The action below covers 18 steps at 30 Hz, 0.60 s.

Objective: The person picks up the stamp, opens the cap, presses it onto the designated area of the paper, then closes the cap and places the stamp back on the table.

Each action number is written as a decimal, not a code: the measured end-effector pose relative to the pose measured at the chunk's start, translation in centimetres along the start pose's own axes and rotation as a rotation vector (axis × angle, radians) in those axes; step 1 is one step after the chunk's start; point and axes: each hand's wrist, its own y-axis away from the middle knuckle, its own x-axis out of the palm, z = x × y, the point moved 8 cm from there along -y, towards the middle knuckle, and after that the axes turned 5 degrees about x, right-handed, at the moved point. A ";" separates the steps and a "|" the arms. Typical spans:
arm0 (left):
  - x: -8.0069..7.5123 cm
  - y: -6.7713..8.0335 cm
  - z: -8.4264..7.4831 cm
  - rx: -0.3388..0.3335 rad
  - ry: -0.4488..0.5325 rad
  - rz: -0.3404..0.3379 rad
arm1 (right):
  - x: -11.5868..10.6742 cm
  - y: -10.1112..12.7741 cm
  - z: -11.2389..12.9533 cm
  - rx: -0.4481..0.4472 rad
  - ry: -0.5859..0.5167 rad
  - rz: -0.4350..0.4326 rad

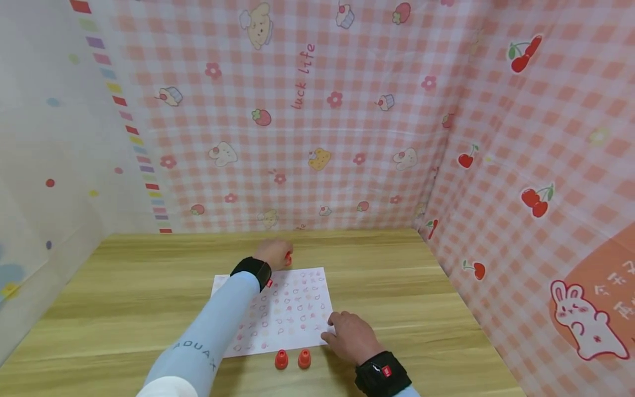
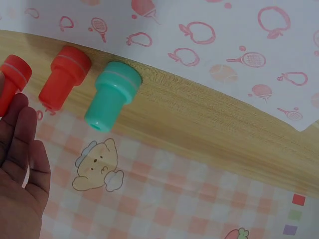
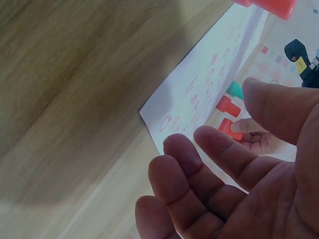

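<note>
Cloth shuts me in on three sides: one white side with coloured spots [image 1: 30,143] on my left, and two pink-and-white checked sides [image 1: 297,138], behind and on my right. Between them spreads one desk [image 1: 407,286] of yellowish grained wood, and on it lies one rectangular sheet of white paper [image 1: 310,303], printed with many small pink and orange pictures, fruit and rackets among them.

My left grip [image 1: 274,254], beyond the sheet's far edge, is closed in a pinch, thumb and fingers on one stubby red plastic piece [image 2: 16,72]; whether it touches the desk I cannot tell. My right grip [image 1: 353,337] is loosely spread and holds nothing, fingers softly bent by the sheet's near right corner. I wear two black wristbands [image 1: 383,375], one per wrist.

Smallest are the stubby pieces, five altogether: four red, one green. Just beside the pinched one stands a second red piece [image 2: 65,77], then the single teal-green plastic piece [image 2: 113,94]. Two near red pieces [image 1: 281,359] [image 1: 305,359] stand upright, side by side, just off the sheet's near edge.
</note>
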 end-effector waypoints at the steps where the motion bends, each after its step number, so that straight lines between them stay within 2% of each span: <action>1: 0.2 -0.1 0.0 -0.002 -0.011 -0.002 | 0.0 0.0 -0.1 0.003 0.002 0.001; 10: 0.9 -0.3 0.1 -0.023 -0.070 -0.015 | 0.2 0.0 -0.5 0.024 0.006 0.009; 18: 1.7 0.0 0.3 -0.045 -0.040 0.031 | 0.2 0.0 -0.7 0.015 0.001 -0.001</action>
